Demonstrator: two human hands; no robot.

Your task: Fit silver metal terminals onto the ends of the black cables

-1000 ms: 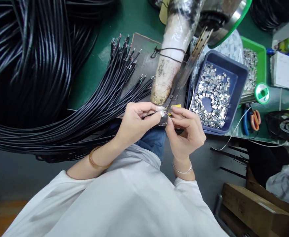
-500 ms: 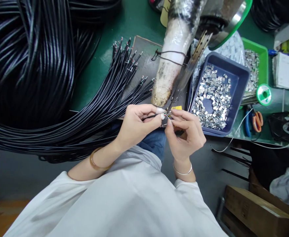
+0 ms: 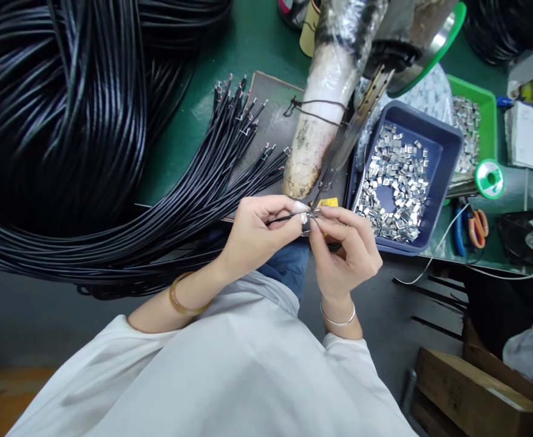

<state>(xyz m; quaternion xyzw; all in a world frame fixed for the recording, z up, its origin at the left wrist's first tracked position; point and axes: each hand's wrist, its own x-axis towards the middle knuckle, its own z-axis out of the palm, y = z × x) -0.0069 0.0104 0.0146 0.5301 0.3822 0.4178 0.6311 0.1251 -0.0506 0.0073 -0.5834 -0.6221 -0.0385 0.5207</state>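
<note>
My left hand (image 3: 261, 230) pinches a black cable (image 3: 281, 218) close to its end, with white wrapping on the fingertips. Facing it, my right hand (image 3: 346, 246) has thumb and fingers closed on a small metal piece (image 3: 314, 213) at the cable's end; its exact shape is too small to tell. Just above both hands is the tip of a soldering iron (image 3: 316, 197), below a white tube (image 3: 309, 139) tied with dark wire. A yellow block (image 3: 328, 202) lies behind my right fingers. Many black cables (image 3: 193, 176) with stripped ends fan out to the left.
A blue tray (image 3: 444, 136) of small metal shells stands at the right, beside a green tray (image 3: 489, 115) with more. Further right are a solder spool (image 3: 489, 179) and orange-and-blue pliers (image 3: 477, 229). A big black cable coil (image 3: 57, 121) fills the upper left.
The whole view has shifted slightly. My fingertips are closer together at the cable end, and the coloured wires between them show less.
</note>
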